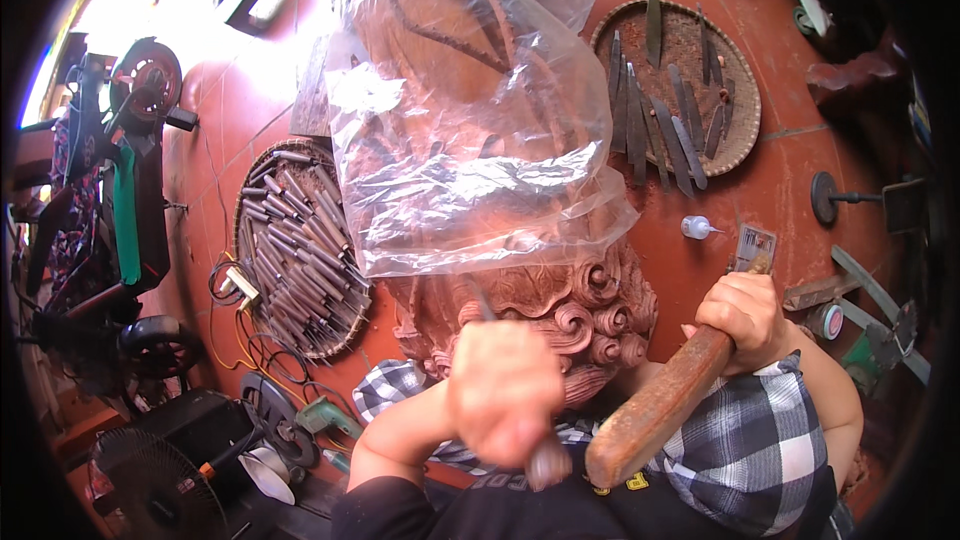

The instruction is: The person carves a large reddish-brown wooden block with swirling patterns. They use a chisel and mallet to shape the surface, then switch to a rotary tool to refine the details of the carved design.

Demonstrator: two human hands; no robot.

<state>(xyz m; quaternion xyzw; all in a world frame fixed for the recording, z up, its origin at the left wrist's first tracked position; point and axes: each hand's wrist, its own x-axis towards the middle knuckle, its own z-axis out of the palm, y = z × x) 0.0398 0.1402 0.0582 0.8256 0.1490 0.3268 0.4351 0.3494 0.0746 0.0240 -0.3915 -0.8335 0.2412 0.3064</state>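
The left hand (pixel 507 390) squeezes a chisel (pixel 548 466) (it looks blurry) — the right hand (pixel 742 308) wraps its fingers around a wooden bat (pixel 660 400). Beyond the left hand sits a curly brown carving (pixel 575 325) — partly under clear plastic (pixel 470 175).

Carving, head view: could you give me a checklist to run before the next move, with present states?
1. Left hand gripping the chisel-like tool: ok, though blurred.
2. Right hand gripping the wooden mallet: ok.
3. Scrolls on the carving clear of the plastic sheet: ok.
4. Tool's tip touching the carving: cannot tell.
5. Carving fully uncovered: not ok, sheet over its far part.
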